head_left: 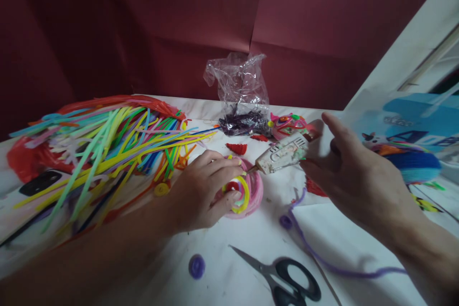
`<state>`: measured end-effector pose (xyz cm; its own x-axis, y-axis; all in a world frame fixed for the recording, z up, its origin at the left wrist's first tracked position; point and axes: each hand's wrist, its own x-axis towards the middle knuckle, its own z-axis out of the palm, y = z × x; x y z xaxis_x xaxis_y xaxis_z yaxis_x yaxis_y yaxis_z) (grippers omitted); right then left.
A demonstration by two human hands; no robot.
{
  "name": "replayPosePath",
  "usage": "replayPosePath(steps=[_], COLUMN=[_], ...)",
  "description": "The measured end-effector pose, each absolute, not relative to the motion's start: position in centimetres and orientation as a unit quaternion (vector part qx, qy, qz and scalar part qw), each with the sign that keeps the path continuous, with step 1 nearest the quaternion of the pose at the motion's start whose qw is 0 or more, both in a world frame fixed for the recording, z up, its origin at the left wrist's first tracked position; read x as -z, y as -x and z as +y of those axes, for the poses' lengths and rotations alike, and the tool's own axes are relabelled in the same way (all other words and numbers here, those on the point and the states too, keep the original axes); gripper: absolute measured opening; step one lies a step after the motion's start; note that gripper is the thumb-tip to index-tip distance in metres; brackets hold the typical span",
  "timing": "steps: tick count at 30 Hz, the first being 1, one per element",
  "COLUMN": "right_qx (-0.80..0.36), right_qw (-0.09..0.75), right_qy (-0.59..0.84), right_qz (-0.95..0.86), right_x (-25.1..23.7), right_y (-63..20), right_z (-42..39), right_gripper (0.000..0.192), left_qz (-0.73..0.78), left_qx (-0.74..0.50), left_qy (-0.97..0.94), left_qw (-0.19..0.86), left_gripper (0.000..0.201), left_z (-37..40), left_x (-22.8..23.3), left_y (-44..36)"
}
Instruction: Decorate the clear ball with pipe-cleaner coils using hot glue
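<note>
My left hand (211, 189) has its fingers curled over a pink fuzzy ring (256, 196) lying on the table. By its thumb and fingertips is a small yellow, white and red coil (244, 201) that sits on the pink ring. From the right, my right hand (349, 167) holds a worn white hot glue gun (281, 154) by its rear, with one finger raised. The gun's metal nozzle touches or nearly touches the ring beside my left fingertips; I cannot tell which. Its handle is mostly hidden by my right hand.
Loose multicoloured pipe cleaners (118, 138) pile up at left, over a phone (45, 184). Scissors (283, 277) lie in front, near a purple coil (197, 266) and a purple pipe cleaner (322, 256). Behind stand a clear plastic bag (242, 81) and a pink craft piece (287, 124).
</note>
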<state>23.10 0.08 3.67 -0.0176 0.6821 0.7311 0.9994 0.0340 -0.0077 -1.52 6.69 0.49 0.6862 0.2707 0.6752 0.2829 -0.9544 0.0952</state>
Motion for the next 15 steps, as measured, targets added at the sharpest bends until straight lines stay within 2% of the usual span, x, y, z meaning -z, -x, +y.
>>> replayPosePath(steps=[4, 9, 15], right_qx=[0.294, 0.262, 0.281], right_qw=[0.263, 0.272, 0.276], right_qy=[0.638, 0.64, 0.625], right_qz=[-0.661, -0.669, -0.674], right_x=[-3.55, -3.75, -3.87], right_y=[-23.39, -23.31, -23.13], right_z=[0.16, 0.25, 0.26], right_gripper=[0.065, 0.065, 0.064], left_qz=[-0.148, -0.147, -0.162], left_qx=[0.366, 0.374, 0.374], left_qy=[0.919, 0.916, 0.913], left_qw=[0.009, -0.002, -0.007], left_gripper=[0.024, 0.026, 0.029], left_z=[6.61, 6.65, 6.6], left_x=[-0.66, -0.57, -0.54], left_y=[1.53, 1.52, 1.49])
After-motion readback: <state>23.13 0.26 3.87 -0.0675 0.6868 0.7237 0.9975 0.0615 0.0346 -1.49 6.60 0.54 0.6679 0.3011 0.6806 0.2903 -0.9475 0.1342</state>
